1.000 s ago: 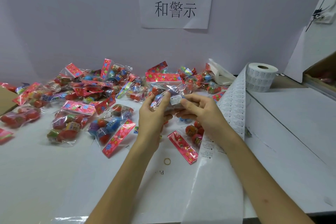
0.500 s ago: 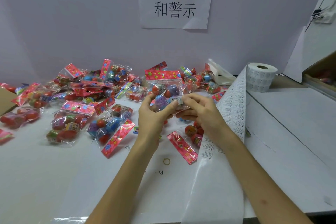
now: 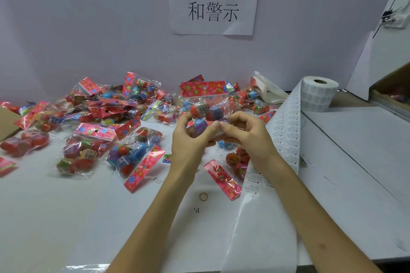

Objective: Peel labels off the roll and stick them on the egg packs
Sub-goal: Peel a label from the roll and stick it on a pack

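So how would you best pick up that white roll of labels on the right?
Probably round its curved outer wall, from above or the right: the label roll stands on end, core hole up, and its strip trails off the left side toward the person.

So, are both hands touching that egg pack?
Touching. The head view shows the left hand and right hand both gripping the lower part of the egg pack, fingers curled round it.
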The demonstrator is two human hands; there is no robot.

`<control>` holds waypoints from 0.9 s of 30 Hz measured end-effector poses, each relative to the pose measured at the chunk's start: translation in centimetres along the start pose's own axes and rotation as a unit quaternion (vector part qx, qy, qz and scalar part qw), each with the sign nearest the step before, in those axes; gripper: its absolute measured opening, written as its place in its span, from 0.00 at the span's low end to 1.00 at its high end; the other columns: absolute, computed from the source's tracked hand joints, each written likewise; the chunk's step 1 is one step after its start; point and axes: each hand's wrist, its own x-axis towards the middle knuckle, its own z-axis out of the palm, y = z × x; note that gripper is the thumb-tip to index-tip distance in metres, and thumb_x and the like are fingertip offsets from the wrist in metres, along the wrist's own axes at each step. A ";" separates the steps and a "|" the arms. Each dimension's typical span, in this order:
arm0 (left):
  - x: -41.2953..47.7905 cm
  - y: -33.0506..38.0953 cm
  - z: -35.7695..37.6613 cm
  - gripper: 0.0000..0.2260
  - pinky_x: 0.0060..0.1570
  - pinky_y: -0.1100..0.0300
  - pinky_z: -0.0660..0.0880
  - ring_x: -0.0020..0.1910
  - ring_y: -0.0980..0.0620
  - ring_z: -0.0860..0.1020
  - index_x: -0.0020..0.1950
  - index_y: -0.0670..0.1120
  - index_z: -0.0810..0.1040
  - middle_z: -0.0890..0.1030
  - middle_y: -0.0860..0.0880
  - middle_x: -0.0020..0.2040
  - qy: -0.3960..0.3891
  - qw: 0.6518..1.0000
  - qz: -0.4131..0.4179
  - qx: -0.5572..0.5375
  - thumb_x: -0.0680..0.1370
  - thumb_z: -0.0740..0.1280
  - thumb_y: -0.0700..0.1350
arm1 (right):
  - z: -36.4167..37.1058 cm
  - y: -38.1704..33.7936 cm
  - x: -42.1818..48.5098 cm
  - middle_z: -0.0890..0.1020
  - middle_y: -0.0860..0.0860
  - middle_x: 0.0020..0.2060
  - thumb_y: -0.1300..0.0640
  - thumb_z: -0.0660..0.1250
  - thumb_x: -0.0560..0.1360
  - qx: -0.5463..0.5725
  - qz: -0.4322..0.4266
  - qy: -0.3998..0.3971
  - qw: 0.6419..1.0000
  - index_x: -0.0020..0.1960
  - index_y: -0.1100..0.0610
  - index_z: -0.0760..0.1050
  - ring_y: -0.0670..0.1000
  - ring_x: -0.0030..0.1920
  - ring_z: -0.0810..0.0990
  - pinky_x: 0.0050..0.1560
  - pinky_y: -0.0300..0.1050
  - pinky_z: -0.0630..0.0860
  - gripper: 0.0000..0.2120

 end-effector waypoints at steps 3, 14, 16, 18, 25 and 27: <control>0.1 0.0 0.0 0.20 0.40 0.62 0.82 0.47 0.48 0.86 0.67 0.46 0.74 0.86 0.45 0.53 0.006 1.000 0.003 0.004 0.77 0.75 0.45 | 0.1 -0.1 -0.1 0.84 0.54 0.41 0.58 0.74 0.76 0.013 0.001 -0.004 1.000 0.49 0.62 0.80 0.56 0.47 0.86 0.46 0.45 0.83 0.07; 0.1 -0.1 0.0 0.11 0.37 0.65 0.80 0.45 0.52 0.86 0.59 0.55 0.76 0.86 0.48 0.50 0.017 1.000 0.024 -0.011 0.78 0.73 0.46 | 0.3 -0.3 -0.1 0.87 0.52 0.44 0.58 0.66 0.82 0.035 0.006 -0.025 0.999 0.52 0.59 0.82 0.55 0.47 0.87 0.45 0.40 0.81 0.07; 0.1 -0.2 0.1 0.11 0.36 0.66 0.79 0.43 0.56 0.86 0.54 0.60 0.74 0.86 0.52 0.48 0.024 0.999 0.029 -0.007 0.78 0.73 0.47 | 0.5 -0.3 -0.1 0.88 0.53 0.44 0.57 0.64 0.83 0.056 0.018 -0.027 0.998 0.53 0.59 0.82 0.55 0.47 0.88 0.43 0.39 0.81 0.09; 0.2 -0.1 0.2 0.11 0.35 0.68 0.78 0.42 0.60 0.85 0.51 0.62 0.72 0.84 0.57 0.46 0.031 0.999 0.029 -0.006 0.78 0.72 0.48 | 0.6 -0.5 -0.1 0.88 0.55 0.45 0.56 0.63 0.84 0.073 0.029 -0.031 0.996 0.53 0.57 0.82 0.55 0.47 0.88 0.44 0.40 0.81 0.10; 0.2 -0.3 0.1 0.13 0.36 0.66 0.80 0.43 0.56 0.86 0.63 0.52 0.76 0.86 0.56 0.46 0.040 0.999 0.030 0.000 0.79 0.72 0.49 | 0.5 -0.3 -0.1 0.87 0.56 0.47 0.58 0.71 0.79 0.021 -0.001 -0.012 1.000 0.55 0.57 0.82 0.54 0.48 0.87 0.45 0.41 0.82 0.06; 0.2 -0.3 0.1 0.12 0.35 0.66 0.79 0.42 0.56 0.86 0.61 0.53 0.77 0.86 0.55 0.45 0.039 0.999 0.028 0.002 0.79 0.72 0.49 | 0.4 -0.3 -0.1 0.87 0.56 0.47 0.59 0.70 0.79 0.009 -0.003 -0.010 1.000 0.54 0.56 0.82 0.53 0.49 0.87 0.45 0.41 0.82 0.05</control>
